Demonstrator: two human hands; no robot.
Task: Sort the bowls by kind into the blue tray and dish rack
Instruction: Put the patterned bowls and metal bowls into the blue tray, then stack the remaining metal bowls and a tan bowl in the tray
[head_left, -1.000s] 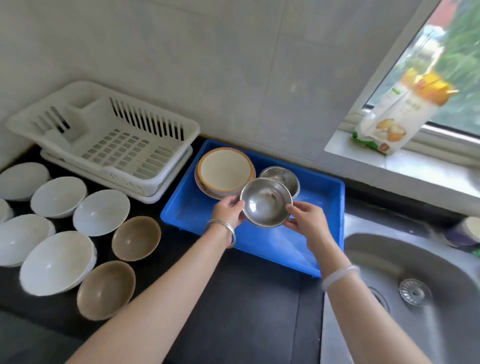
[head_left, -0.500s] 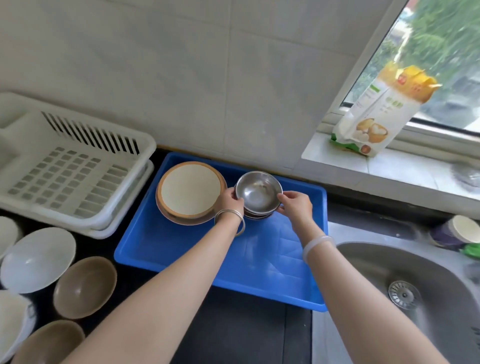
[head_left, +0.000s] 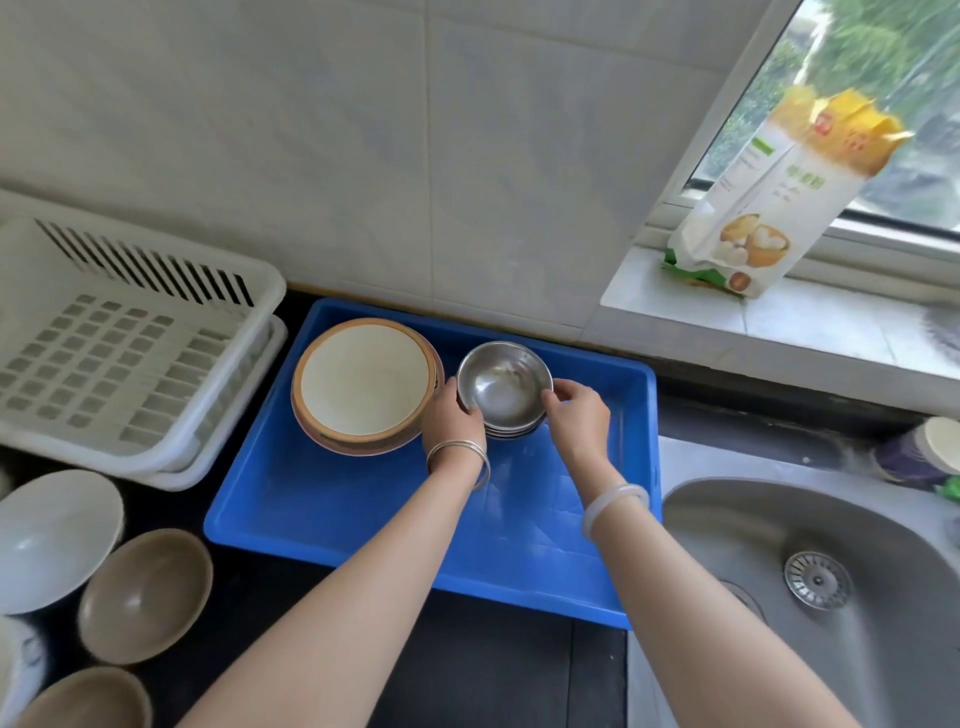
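A steel bowl (head_left: 505, 385) sits nested on top of other steel bowls at the back of the blue tray (head_left: 363, 519). My left hand (head_left: 453, 413) grips its left rim and my right hand (head_left: 575, 410) pinches its right rim. Beside it on the left, inside the tray, stands a stack of cream bowls with brown rims (head_left: 363, 384). The white dish rack (head_left: 119, 353) stands left of the tray with nothing visible in it. On the black counter at lower left lie a white bowl (head_left: 54, 538) and two brown bowls (head_left: 145, 595) (head_left: 88, 699).
A steel sink (head_left: 810, 587) with a drain strainer lies right of the tray. A flour bag (head_left: 769, 197) stands on the window sill. A cup (head_left: 924, 449) stands at the sink's far right edge. The tiled wall runs behind tray and rack.
Both hands carried the steel bowl from above the tray's front down onto the other steel bowl at the back. The view shifted right, so fewer counter bowls show.
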